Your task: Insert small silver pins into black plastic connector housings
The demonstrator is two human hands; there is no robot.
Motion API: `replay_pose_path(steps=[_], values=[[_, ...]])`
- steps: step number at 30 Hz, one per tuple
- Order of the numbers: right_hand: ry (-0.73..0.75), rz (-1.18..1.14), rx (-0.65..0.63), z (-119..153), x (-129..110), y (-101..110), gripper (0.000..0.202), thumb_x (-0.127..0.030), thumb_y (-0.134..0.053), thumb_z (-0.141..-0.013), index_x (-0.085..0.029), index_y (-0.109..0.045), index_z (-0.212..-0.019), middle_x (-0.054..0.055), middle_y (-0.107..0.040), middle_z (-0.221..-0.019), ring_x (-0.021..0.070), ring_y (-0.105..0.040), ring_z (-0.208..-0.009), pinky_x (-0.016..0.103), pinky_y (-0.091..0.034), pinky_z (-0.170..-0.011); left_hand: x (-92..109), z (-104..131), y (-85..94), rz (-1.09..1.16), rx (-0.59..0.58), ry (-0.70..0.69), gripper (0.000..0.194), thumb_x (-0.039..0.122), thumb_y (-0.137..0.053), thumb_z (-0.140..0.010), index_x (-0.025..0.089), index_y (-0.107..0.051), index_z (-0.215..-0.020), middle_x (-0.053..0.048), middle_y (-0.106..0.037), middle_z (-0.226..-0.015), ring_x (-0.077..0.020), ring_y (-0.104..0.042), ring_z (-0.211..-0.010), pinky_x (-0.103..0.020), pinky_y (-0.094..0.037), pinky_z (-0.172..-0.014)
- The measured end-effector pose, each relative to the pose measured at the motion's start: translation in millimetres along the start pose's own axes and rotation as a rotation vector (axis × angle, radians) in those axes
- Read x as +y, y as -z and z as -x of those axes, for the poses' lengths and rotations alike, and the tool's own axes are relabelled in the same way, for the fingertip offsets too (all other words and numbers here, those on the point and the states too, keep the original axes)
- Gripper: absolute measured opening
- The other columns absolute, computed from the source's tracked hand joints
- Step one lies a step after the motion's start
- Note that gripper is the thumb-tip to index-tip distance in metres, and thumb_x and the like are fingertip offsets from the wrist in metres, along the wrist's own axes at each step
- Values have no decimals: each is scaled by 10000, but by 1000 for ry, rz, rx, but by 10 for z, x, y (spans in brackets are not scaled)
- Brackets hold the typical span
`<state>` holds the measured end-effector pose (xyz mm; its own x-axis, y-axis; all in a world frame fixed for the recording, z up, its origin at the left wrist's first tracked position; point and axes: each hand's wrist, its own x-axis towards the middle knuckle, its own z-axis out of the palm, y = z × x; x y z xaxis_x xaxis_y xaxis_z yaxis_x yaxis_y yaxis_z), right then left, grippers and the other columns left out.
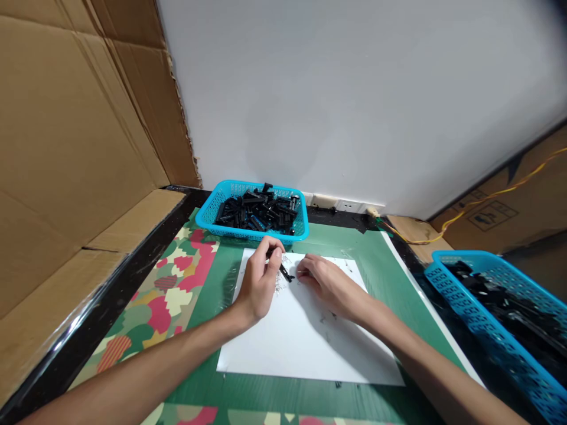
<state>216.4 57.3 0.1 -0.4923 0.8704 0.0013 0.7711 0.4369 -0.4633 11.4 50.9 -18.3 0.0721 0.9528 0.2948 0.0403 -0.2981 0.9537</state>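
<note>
My left hand [262,277] is closed round a small black plastic part [286,273], whose end sticks out past my thumb toward the right. Close by, my right hand [322,280] hovers over or rests on the paper with its fingers pinched together; whatever they hold, if anything, is too small to make out. Both hands are above a white sheet of paper [283,348]. Beside my left hand, a scatter of tiny shiny pieces [280,285] lies on the sheet. A few small dark bits lie on the paper near my right wrist.
A blue basket [208,219] heaped with black plastic parts [261,211] stands at the back. Another blue basket [447,289] of black parts is at the right. Cardboard [80,106] walls the left side. Sockets [348,205] and a yellow cable [456,219] run along the white wall.
</note>
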Motion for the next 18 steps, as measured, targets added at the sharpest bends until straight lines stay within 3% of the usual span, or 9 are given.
replay_pose_path(steps=[4, 9, 14, 18], values=[[-20, -14, -9, 147, 13, 100, 245, -91, -490, -1004, -199, -672, -880, 61, -693, -921, 206, -625, -820, 308, -450, -765, 16, 17, -29, -38, -63, -60, 227, 399, -499, -1106, 219, -573, -989, 16, -534, -866, -133, -507, -721, -269, -421, -649], [-104, -78, 86, 265, 23, 146, 253, -244, -523, -1071, -203, -759, -991, 89, -743, -1010, 232, -685, -867, 326, -483, -775, -6, 34, -59, -174, -124, -145, 162, 324, -588, -1073, 213, -660, -980, -15, -607, -972, -147, -577, -806, -282, -458, -699], [-193, -33, 191, 296, -18, 14, 166, -337, -704, -988, -203, -772, -919, 85, -757, -978, 264, -693, -900, 346, -494, -789, -19, 1, -39, -228, 41, -186, 134, 315, -686, -1022, 208, -711, -945, -17, -654, -947, -140, -595, -769, -272, -456, -670], [-210, 14, 187, 268, -58, -50, 107, -297, -763, -940, -216, -782, -871, 83, -761, -944, 272, -694, -887, 340, -475, -759, -16, -25, -31, -251, 108, -143, 165, 338, -703, -1012, 200, -714, -922, -12, -658, -923, -140, -592, -768, -265, -445, -664]])
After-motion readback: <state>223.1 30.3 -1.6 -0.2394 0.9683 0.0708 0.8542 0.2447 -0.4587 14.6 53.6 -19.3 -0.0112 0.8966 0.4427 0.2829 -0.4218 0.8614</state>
